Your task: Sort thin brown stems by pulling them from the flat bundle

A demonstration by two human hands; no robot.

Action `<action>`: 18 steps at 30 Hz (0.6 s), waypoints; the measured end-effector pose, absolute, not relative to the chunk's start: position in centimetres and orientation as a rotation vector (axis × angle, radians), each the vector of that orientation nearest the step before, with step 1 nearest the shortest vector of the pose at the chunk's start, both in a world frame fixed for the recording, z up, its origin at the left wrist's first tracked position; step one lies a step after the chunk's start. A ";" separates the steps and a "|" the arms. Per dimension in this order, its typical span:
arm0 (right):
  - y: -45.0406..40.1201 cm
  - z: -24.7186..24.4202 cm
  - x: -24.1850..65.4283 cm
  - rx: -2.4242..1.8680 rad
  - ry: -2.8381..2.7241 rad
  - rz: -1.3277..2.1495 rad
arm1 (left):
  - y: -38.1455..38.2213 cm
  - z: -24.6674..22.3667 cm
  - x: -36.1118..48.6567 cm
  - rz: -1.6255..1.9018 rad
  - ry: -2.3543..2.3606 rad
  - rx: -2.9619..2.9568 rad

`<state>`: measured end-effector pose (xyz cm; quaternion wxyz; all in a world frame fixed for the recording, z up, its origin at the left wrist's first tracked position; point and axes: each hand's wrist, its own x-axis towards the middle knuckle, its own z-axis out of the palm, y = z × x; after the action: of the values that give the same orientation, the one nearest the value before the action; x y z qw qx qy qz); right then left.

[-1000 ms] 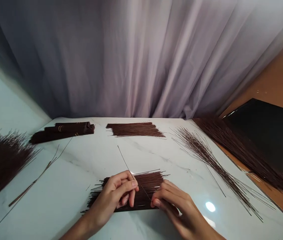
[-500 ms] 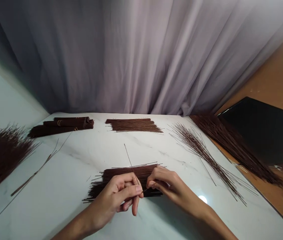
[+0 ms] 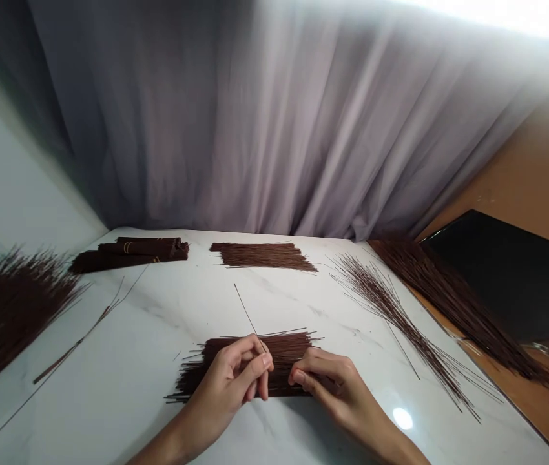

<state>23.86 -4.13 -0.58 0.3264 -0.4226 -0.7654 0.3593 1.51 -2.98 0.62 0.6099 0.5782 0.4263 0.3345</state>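
Note:
My left hand (image 3: 233,381) is closed, thumb against forefinger, on a thin brown stick (image 3: 244,308) that slants up and to the left. The stick's lower end is hidden by the fingers. Just to the right, my right hand (image 3: 335,384) has thumb and forefinger pressed together in a pinch; whatever may be between them is too small to make out. Both hands hover at the near side of a flat pile of dark brown sticks (image 3: 284,361), covering part of it. The pile's sticks lie roughly side by side, with uneven ends poking out on the left.
Dark tied bundles (image 3: 134,253) and another flat stick pile (image 3: 262,255) lie at the back of the white marbled table (image 3: 158,342). Loose long sticks (image 3: 400,316) fan out on the right. A large bristly heap (image 3: 17,303) and a few stray strands (image 3: 81,342) occupy the left.
My hands have drawn slightly apart, the right one moving rightward. The left still pinches the thin stick. The camera view has tilted up a little, so the table appears lower.

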 end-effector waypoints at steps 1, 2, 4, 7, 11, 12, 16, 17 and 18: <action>-3.9 -0.5 24.0 -1.123 -1.999 0.977 | -3.0 0.7 1.5 0.756 0.974 1.312; -3.6 -0.4 24.2 -1.126 -2.002 0.994 | -3.1 0.7 1.6 0.744 0.966 1.302; -3.4 -0.3 24.4 -1.120 -2.029 0.973 | -3.2 0.9 1.6 0.743 0.976 1.330; -3.7 -0.4 24.1 -1.081 -2.096 0.886 | -3.3 1.0 1.6 0.753 1.025 1.388; -4.2 -0.4 23.6 -1.081 -2.119 0.860 | -3.0 0.6 1.3 0.774 1.000 1.318; -4.2 -0.3 23.6 -1.107 -2.107 0.857 | -2.8 0.5 1.2 0.785 0.986 1.294; -3.8 0.6 24.8 -1.212 -2.033 0.762 | -2.1 0.6 0.6 0.757 0.967 1.259; -3.7 0.9 25.1 -1.212 -2.030 0.727 | -2.1 0.7 0.5 0.729 0.963 1.262; -3.6 1.1 25.4 -1.201 -2.039 0.690 | -2.1 0.9 0.4 0.693 0.953 1.264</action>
<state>25.40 -3.62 1.05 0.3321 -0.4597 -0.7802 0.2639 0.44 -2.15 0.87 0.6492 0.5563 0.4196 0.3051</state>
